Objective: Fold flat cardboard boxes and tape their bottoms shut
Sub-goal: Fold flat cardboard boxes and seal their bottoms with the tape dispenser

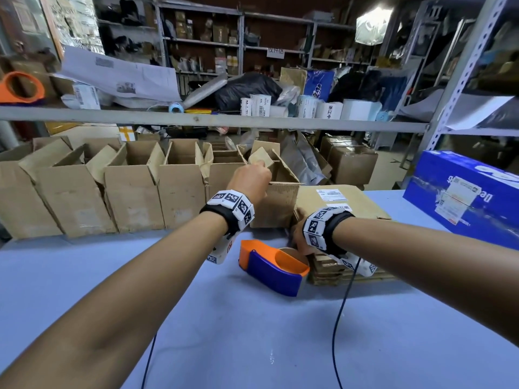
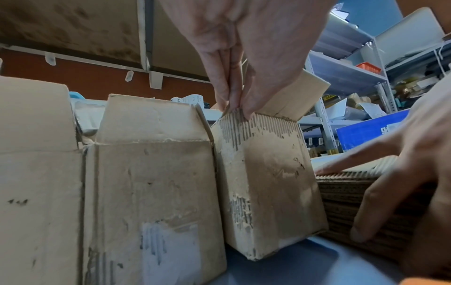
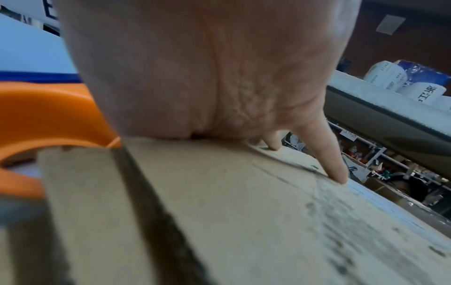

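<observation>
Already a row of folded boxes (image 1: 134,192) is standing along the table's (image 1: 252,332) far edge; the left hand (image 2: 246,57) is pinching the newest box's (image 2: 266,183) flap, while the right hand (image 1: 302,237) is gripping the flat stack's (image 1: 342,209) corner, with more left to fold.

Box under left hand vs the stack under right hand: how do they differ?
The box stands upright and erected, top flaps open; the stack lies flat, unfolded sheets piled up. The left hand pinches the box's top flap, while the right hand grips the stack's near corner. The box is one piece; the stack is several. Both are worn brown corrugated cardboard.
</observation>
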Tool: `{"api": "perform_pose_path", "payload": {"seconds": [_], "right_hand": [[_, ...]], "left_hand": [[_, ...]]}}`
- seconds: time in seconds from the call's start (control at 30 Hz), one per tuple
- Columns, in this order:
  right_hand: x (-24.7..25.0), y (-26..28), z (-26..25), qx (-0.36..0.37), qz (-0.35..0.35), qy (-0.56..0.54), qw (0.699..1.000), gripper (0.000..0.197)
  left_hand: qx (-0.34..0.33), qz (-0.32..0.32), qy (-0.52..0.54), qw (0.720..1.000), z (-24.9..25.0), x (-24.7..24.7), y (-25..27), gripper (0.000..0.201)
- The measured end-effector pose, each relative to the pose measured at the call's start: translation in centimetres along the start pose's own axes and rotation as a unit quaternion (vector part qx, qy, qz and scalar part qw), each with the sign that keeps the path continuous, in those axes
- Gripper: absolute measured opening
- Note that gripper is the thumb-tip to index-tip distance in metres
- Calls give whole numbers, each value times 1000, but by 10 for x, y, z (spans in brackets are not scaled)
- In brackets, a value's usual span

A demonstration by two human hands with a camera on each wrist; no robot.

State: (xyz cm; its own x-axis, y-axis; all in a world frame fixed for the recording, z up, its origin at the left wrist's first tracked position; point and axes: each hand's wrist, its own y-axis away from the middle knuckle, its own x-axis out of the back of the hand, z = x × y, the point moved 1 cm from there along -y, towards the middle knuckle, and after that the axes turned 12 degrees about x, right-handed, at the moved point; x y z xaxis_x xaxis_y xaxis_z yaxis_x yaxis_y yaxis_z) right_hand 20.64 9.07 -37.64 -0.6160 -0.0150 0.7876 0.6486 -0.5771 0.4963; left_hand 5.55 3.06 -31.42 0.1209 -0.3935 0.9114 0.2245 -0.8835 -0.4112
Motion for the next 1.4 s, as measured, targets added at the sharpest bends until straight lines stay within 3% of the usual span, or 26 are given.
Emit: {"api": "perform_pose_path", "payload": {"seconds": [0.13,0.2,0.3,0.47,0.53,0.63,0.73,0.8,0.87,0.97,1.0,1.07,1.13,1.23,1.33,1.4], "right_hand": [[-23,-9,-3,-52,-68,124,989,49],[-28,-5,3,-93,-88,131,983,52],[-31,-3,21,-52,-81,63,993,47],[-23,8,18,-19,-104,59,993,46],[-13,19,17,13,-62,53,997,49],[7,47,28,60,76,-80,992,50],[17,84,54,60,161,-289,942,48],[9,104,74,25,204,-398,894,46],[-6,117,95,-46,240,-464,852,49],[-44,133,126,-220,280,-467,809,69],[-59,139,133,-278,283,-461,794,75],[-90,149,136,-351,260,-476,763,82],[-116,154,132,-367,238,-511,740,80],[-137,157,128,-363,279,-516,724,60],[-139,163,129,-360,346,-532,684,34],[-139,167,127,-355,375,-554,653,34]], "left_hand": [[-12,-9,-23,1000,4,-4,0,14],[-13,-20,-38,999,6,-7,0,16],[-4,-33,-59,998,6,-10,-1,21],[24,-33,-60,997,12,-8,-2,27],[34,-30,-39,998,16,-8,-1,29],[31,-4,8,999,20,-2,4,47],[-12,56,27,998,29,14,14,63],[-20,70,102,992,44,22,26,43],[22,-23,218,975,65,23,35,32],[101,-257,349,895,100,7,45,46],[112,-301,364,874,110,2,49,48],[119,-338,351,865,127,-9,60,51],[126,-337,339,869,139,-19,69,51],[139,-279,376,872,146,-26,74,40],[158,-215,461,846,142,-22,77,48],[164,-190,512,822,139,-18,77,49]]}}
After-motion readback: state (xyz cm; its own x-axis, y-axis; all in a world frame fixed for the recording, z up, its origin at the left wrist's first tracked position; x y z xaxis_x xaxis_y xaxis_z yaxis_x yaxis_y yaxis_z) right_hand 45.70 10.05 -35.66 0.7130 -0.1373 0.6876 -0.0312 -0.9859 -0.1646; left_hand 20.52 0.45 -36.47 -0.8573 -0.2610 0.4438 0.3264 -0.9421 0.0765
